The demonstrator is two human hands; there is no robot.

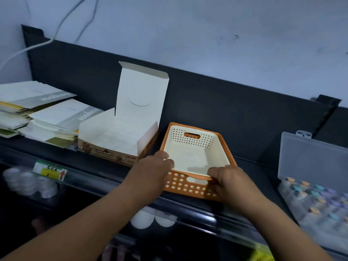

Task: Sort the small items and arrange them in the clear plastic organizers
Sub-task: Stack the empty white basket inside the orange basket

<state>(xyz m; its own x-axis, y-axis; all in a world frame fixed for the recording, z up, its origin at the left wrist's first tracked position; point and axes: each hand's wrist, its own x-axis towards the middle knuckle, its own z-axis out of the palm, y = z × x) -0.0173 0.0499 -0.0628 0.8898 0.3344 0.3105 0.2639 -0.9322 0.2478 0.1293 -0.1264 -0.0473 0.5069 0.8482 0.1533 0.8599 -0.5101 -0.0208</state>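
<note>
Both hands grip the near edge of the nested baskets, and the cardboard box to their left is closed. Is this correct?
Not fully. The head view shows the box open, its lid standing upright. The rest is correct: the left hand and right hand grip the near edge of the nested baskets.

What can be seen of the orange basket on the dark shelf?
The orange basket looks like plastic; its near wall has round holes and a handle slot. It sits on the dark shelf, between an open cardboard box and a clear organizer. A cream basket is nested inside it. The left hand and right hand grip its near rim.
</note>
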